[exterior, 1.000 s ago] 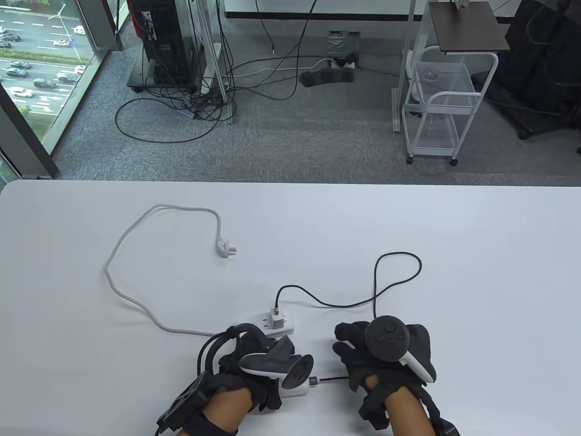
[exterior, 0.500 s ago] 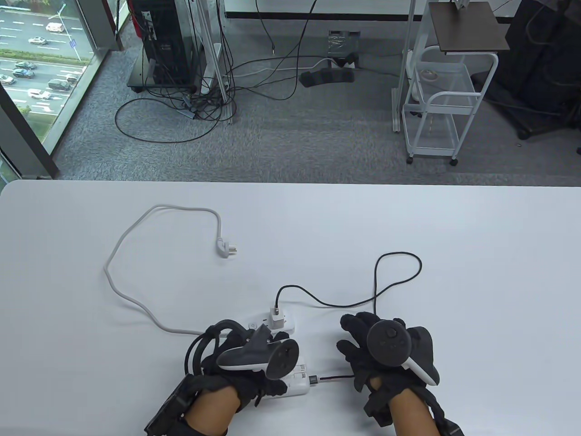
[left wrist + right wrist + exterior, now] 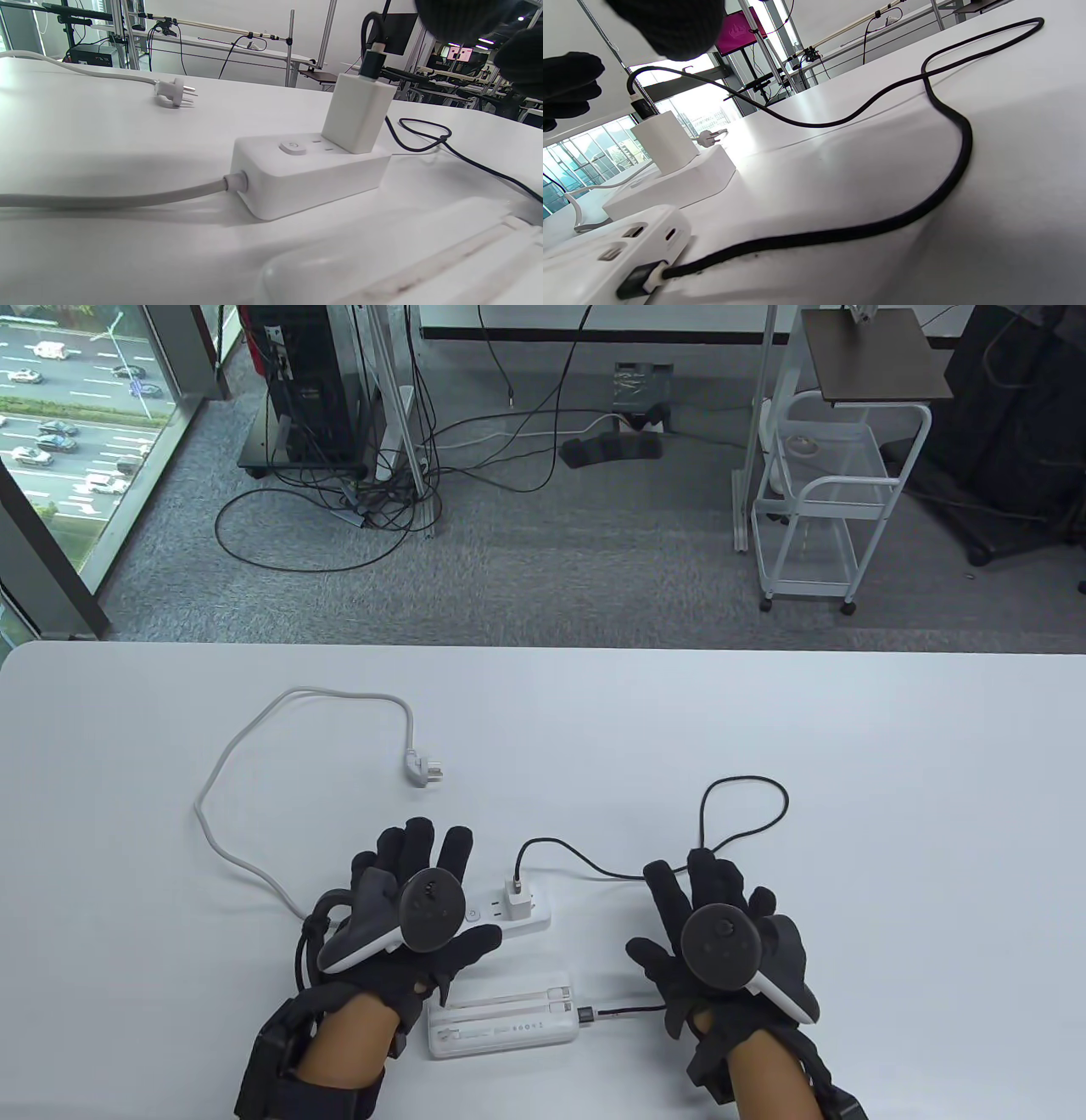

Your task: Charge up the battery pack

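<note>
off the battery pack (image 3: 505,1025), left hand (image 3: 407,912) has lifted, fingers spread.

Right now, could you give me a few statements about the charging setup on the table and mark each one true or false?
1. The black cable is plugged into the battery pack. True.
2. The left hand grips the battery pack. False: it is spread open above the table, off the pack.
3. The white adapter sits in the power strip. True.
4. The power strip's own plug is in a wall socket. False: it lies loose on the table.
5. The right hand holds nothing. True.
</note>
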`<state>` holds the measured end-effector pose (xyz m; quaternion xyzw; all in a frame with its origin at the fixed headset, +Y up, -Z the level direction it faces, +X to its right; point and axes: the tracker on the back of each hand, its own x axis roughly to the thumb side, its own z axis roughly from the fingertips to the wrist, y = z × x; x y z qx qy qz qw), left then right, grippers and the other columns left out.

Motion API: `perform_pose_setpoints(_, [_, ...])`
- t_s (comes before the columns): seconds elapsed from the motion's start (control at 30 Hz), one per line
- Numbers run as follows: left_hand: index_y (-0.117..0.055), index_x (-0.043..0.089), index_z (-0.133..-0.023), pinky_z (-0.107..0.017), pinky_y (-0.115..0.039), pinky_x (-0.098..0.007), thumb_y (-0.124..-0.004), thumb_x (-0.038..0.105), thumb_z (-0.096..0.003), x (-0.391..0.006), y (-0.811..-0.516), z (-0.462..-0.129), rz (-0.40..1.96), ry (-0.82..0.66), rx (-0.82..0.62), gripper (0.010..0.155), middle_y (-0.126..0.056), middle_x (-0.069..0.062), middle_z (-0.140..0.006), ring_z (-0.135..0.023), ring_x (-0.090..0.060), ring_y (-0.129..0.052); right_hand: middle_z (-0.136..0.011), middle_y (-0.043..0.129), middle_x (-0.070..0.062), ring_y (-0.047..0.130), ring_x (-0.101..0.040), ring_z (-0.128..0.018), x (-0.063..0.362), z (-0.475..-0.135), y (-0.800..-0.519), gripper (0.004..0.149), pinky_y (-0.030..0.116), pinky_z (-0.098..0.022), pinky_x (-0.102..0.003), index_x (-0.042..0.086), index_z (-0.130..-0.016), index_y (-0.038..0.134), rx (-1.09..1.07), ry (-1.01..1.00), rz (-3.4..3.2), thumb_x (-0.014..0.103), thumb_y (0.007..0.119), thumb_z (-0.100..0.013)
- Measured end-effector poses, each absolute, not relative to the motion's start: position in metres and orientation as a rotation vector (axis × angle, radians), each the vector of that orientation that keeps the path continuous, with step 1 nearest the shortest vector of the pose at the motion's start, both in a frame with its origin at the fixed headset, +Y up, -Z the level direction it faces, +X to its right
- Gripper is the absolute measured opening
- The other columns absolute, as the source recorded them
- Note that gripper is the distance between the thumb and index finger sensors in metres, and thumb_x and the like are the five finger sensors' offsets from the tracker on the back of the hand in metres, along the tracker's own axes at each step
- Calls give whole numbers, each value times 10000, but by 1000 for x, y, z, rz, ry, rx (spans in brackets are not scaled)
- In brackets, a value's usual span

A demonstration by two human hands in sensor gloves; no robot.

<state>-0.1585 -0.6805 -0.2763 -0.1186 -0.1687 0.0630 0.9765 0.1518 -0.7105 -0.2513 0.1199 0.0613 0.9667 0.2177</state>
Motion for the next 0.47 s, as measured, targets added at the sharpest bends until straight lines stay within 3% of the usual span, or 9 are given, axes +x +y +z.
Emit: perform_pose_setpoints(0.47, [-18,184,-1152,-686,-241,-757,-610,772,-477,-154,-684,-275,89,-353,-258,1073,-1,-301,-1151,-1033,-591,-169,-1136,88,-291,197,-612,-1009,151,-250,-707,792,136,-602,-852,245,-1091,253,351,150,2660,490,704,-488])
